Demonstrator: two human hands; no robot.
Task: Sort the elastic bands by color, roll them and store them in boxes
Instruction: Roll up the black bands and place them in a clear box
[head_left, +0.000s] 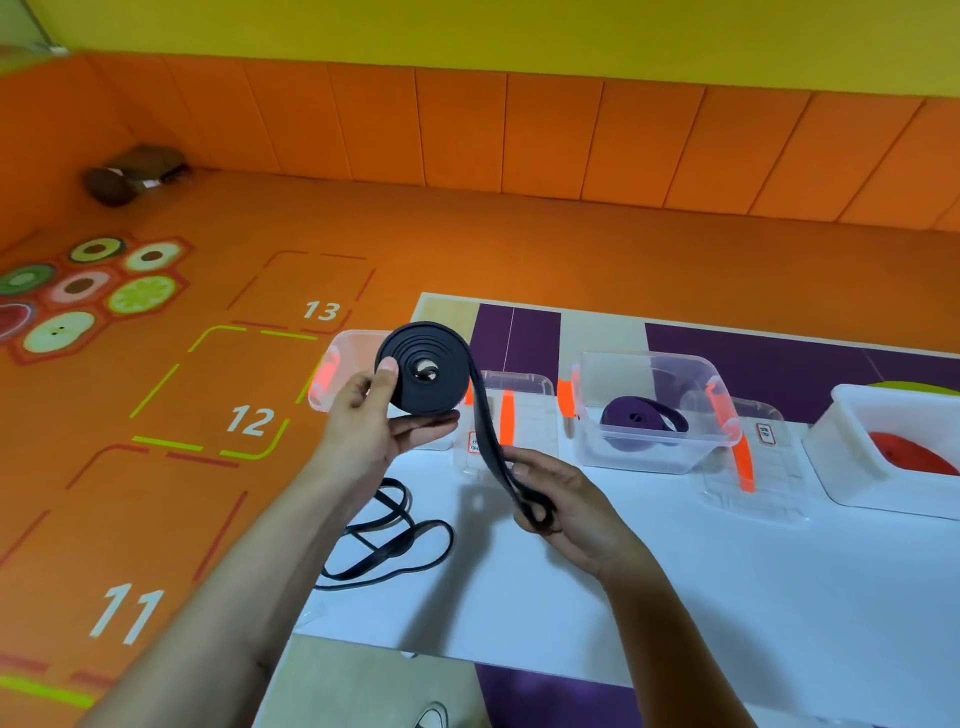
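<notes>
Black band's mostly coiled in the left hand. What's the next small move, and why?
Probably turn the coil in the left hand to wind on the loose tail, which runs unrolled down to the right hand pinching its end. Boxing it looks premature.

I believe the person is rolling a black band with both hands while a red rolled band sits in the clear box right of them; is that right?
Not quite: the rolled band in that clear box is purple, not red, as the head view shows. The rest stands: the left hand grips the black roll and the right hand holds its loose tail.
</notes>
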